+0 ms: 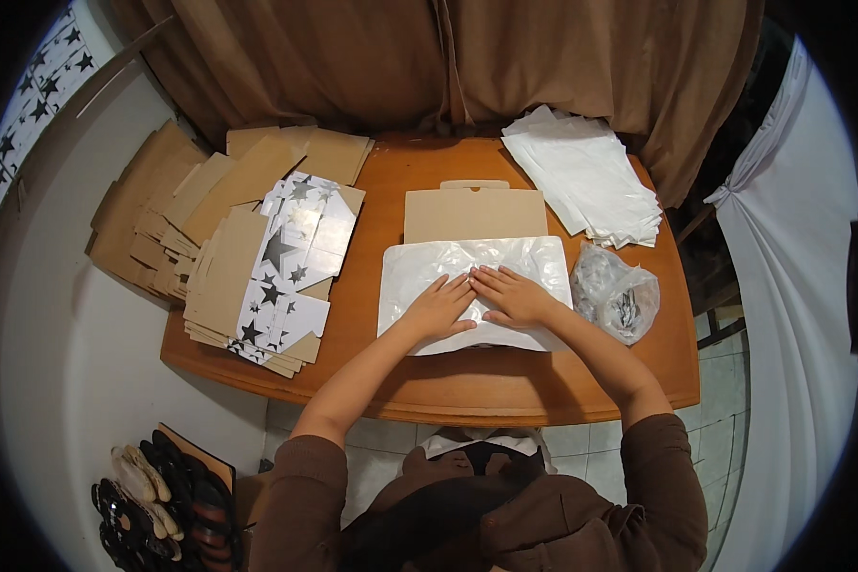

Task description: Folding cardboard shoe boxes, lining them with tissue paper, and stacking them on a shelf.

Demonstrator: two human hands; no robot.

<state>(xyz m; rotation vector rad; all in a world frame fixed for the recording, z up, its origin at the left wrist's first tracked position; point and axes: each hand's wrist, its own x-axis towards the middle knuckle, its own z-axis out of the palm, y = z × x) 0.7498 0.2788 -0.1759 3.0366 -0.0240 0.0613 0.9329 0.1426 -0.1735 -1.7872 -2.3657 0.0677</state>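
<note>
A white, slightly shiny plastic sheet or bag (410, 272) lies wrinkled across the front of a brown cardboard box (474, 217), whose upright or unfolded lid panel shows behind it. What is under the white plastic is hidden. My left hand (441, 307) rests flat on the plastic, fingers stretched toward its middle. From the other side my right hand (515, 297) lies flat on it too, its fingertips close to or touching those of the left. Neither hand grips anything.
Stacked flat brown cardboard blanks (221, 272) cover the table's left side, with a star-printed white piece (291, 257) on top. White plastic bags (586, 176) are piled at the back right. A clear plastic bag (615, 294) with small contents sits right of my hands. Brown curtains (353, 57) hang behind.
</note>
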